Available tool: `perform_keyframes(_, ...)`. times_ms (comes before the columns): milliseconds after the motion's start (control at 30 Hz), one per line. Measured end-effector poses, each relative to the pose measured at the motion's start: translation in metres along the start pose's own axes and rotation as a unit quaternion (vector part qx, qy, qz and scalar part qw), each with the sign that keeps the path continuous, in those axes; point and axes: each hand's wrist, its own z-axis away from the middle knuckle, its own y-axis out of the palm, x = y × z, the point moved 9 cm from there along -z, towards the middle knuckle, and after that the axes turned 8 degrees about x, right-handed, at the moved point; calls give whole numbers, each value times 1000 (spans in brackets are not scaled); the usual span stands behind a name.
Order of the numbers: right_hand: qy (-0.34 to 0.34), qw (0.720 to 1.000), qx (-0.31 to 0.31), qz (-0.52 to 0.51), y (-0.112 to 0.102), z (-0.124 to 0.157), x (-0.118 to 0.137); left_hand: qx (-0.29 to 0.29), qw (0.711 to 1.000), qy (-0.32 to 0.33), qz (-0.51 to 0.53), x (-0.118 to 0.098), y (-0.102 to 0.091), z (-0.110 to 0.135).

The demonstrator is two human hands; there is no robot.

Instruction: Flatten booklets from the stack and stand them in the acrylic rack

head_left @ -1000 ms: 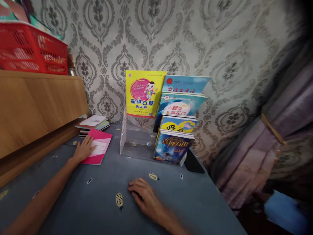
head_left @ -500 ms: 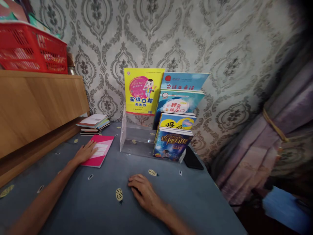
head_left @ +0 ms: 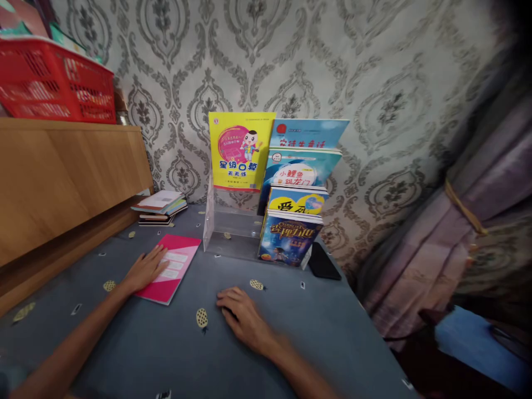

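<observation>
My left hand (head_left: 146,269) lies flat, fingers stretched out, on the left part of a pink and red booklet (head_left: 185,259) that rests on the table. My right hand (head_left: 242,317) rests on the tablecloth in front of the rack, its fingers loosely bent, the thumb apart and no object in it. A clear plastic book rack (head_left: 233,247) stands beyond both hands. Its left side holds a yellow workbook (head_left: 239,152) at the back. On its right side, several books stand in tiers, with a dark blue book (head_left: 288,241) foremost.
A small stack of books (head_left: 160,204) lies behind the booklet, beside a wooden cabinet (head_left: 75,177) with a red basket (head_left: 58,80) on top. A black phone-like object (head_left: 324,261) lies right of the rack. A tied curtain (head_left: 428,266) hangs beyond the table's right edge.
The pink booklet has slid a little nearer to me under my left hand, away from the book stack. My right hand has barely moved. The view has shifted slightly.
</observation>
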Motion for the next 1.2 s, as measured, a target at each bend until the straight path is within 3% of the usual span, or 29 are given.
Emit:
perform_keyframes(167, -4, 1000, -5, 8, 3, 5, -3, 6, 1000, 11, -7, -20, 3, 26)
perform_keyframes(467, 23, 999, 34, 20, 2, 7, -1, -38, 999, -27, -12, -35, 17, 54)
perform_keyframes(600, 18, 999, 28, 29, 1, 8, 0, -50, 998, -38, -19, -52, 26, 69)
perform_keyframes(733, 27, 998, 15, 47, -1, 10, 1, -66, 996, -36, -56, -83, 31, 86)
perform_keyframes(867, 39, 996, 23, 70, -7, 8, 6, -83, 993, -36, -73, -116, 22, 103)
perform_keyframes(933, 43, 995, 26, 81, -14, 5, 10, -74, 995, 2, -62, -139, 15, 111)
perform_keyframes(1100, 22, 994, 20, 109, -35, 1, 28, 15, 997, 72, -9, -196, 4, 132)
perform_keyframes(1200, 25, 993, 32, 113, -39, 1, 37, 38, 985, 158, 65, -234, -3, 143)
